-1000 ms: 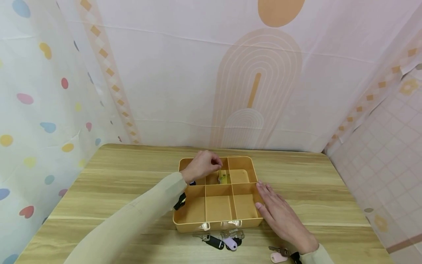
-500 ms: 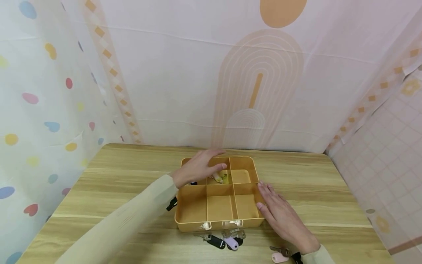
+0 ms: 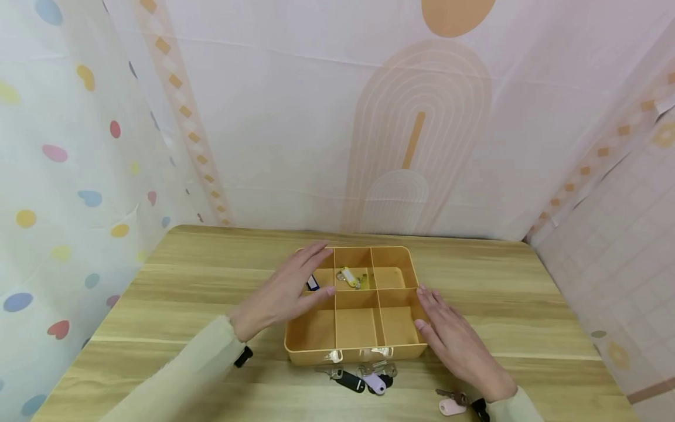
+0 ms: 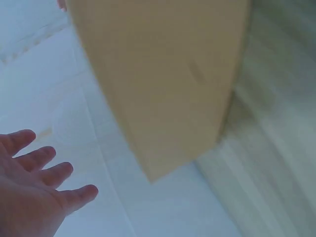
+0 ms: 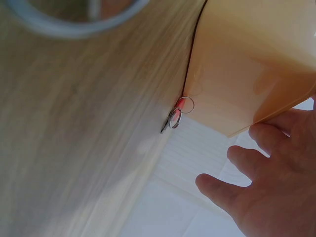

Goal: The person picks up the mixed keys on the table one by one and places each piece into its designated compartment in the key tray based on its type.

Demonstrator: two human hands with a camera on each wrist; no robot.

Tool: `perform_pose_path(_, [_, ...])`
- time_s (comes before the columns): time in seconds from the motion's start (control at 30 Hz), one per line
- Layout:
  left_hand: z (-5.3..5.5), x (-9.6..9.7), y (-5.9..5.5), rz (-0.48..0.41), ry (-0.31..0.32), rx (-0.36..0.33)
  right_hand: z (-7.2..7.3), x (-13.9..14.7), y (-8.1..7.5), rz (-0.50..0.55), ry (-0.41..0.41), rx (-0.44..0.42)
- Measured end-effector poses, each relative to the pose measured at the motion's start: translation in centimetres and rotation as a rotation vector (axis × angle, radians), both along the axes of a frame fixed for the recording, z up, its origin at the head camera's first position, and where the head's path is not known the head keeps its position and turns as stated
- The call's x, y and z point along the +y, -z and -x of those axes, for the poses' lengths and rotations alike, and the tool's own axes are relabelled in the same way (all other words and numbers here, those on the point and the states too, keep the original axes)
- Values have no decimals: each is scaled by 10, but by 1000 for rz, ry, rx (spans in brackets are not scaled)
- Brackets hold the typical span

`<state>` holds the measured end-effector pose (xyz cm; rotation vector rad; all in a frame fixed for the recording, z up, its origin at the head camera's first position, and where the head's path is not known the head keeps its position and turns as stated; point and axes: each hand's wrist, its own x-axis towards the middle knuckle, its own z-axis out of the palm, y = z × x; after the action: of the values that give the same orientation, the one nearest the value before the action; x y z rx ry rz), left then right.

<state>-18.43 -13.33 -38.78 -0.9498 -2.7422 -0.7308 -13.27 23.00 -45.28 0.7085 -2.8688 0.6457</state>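
Observation:
A yellow-orange box (image 3: 408, 353), split into six compartments, sits on the table. My left hand (image 3: 279, 296) is over its left side, fingers extended and spread, holding nothing. In the left wrist view those fingers (image 4: 57, 174) stand apart from the box wall. My right hand (image 3: 464, 347) lies along the right rim, fingers straight, fingertips at the edge. The back middle compartment holds a yellow key tag (image 3: 348, 276) with its key. A dark blue key tag (image 3: 313, 283) shows in the back left compartment, partly hidden by my left hand.
Before the box lie keys with a black tag (image 3: 350, 381) and a lilac tag (image 3: 376, 384). A pink key tag (image 3: 452, 407) lies by my right wrist. A red tag (image 5: 179, 104) with rings shows beside the box. A patterned curtain (image 3: 295, 146) hangs behind the table (image 3: 211, 293).
My left hand has let go of the yellow key tag in the back middle compartment, spread its fingers and drawn left and toward me. The right hand stays at the rim.

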Motion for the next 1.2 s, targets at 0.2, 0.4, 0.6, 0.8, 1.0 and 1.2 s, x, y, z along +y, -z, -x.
perform_pose_path(0.2, [-24,-22,21,23,-53,26,-1,2,-4,5,6,-10])
perform_pose_path(0.4, [-38,-33,38,89,-130,-46,-3,9,-12,92,29,-92])
perform_pose_path(0.6, [-43,-35,49,135,-157,-97,-7,24,-25,168,53,-106])
perform_pose_path(0.8, [-44,-38,56,130,-164,-92,-12,40,-30,203,69,-86])
perform_pose_path(1.0, [-44,-39,61,99,-178,-105,-10,52,-28,223,79,-80])
perform_pose_path(1.2, [-43,-38,62,84,-172,-114,8,54,-24,246,72,-109])
